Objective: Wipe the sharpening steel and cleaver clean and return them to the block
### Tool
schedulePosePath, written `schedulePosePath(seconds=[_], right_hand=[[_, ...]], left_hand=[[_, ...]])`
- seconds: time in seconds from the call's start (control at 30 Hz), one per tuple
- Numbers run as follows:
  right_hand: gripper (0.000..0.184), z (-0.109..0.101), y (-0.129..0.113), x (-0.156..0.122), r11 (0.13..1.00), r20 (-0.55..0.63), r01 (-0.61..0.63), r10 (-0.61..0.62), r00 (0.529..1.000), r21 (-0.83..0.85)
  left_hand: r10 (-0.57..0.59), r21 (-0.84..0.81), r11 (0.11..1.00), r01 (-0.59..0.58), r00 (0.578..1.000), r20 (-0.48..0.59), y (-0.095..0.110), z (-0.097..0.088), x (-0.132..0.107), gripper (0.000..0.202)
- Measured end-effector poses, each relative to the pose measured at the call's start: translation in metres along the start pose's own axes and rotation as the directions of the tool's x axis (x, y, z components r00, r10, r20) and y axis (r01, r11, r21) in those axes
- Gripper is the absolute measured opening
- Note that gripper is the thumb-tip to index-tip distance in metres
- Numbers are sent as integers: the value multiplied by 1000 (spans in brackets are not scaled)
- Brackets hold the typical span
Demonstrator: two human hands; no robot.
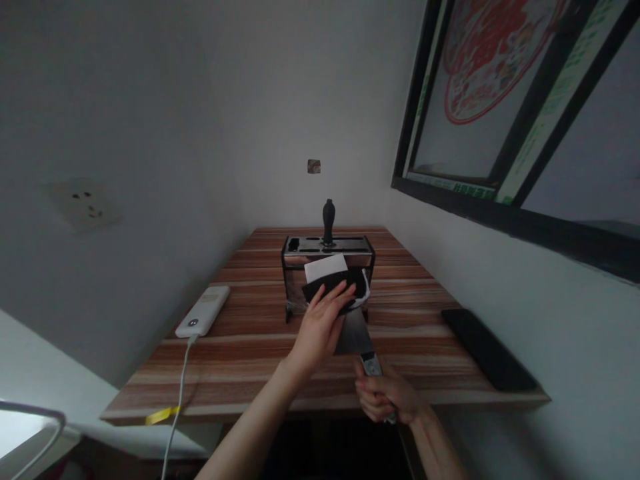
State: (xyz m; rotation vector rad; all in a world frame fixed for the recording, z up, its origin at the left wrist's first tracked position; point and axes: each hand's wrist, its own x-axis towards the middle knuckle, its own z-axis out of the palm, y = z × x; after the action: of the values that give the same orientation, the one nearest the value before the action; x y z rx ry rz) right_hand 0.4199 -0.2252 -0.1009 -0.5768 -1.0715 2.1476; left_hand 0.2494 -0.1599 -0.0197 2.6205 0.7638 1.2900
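Observation:
In my right hand [383, 397], fingers wrapped round the silvery handle, is a cleaver [355, 335] with a broad metal blade pointing away from me. My left hand [325, 317] lies over a black cloth [360, 283] with a white edge, its fingers pressed onto it at the blade's far end. The cloth covers that part of the blade. A white rectangular piece [326, 267] sticks out beyond the cloth; I cannot tell what it is. Just behind stands a knife block [345, 244] with a metal slotted top, and a black handle [329, 221] rises upright from it.
The striped wooden table [240, 320] runs back to the wall. A white power bank [203, 312] with a white cable [184, 380] is on the left, near yellow tape [159, 417]. A black phone [487, 350] lies at the right edge, below a framed window [480, 133].

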Motion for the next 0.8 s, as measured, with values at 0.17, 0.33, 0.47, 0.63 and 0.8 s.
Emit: schedulePosePath(seconds=[0.17,0.33,0.47,0.63,0.8], right_hand=[[30,-1,1,0,1000,48,23,-24,999,19],[30,-3,2,0,999,55,35,-36,998,21],[32,-3,3,0,1000,42,15,-16,999,24],[34,-1,2,0,1000,38,8,-8,999,23],[33,1,0,-2,999,23,20,-21,1000,43]], left_hand=[[3,46,999,0,998,-68,-12,-12,25,42],[13,70,998,-7,996,-83,-20,-26,42,42],[-5,87,996,17,991,-134,-27,-32,48,43],[-21,159,986,52,982,-189,-26,-22,39,45],[26,137,990,-14,996,-90,-9,1,12,44]])
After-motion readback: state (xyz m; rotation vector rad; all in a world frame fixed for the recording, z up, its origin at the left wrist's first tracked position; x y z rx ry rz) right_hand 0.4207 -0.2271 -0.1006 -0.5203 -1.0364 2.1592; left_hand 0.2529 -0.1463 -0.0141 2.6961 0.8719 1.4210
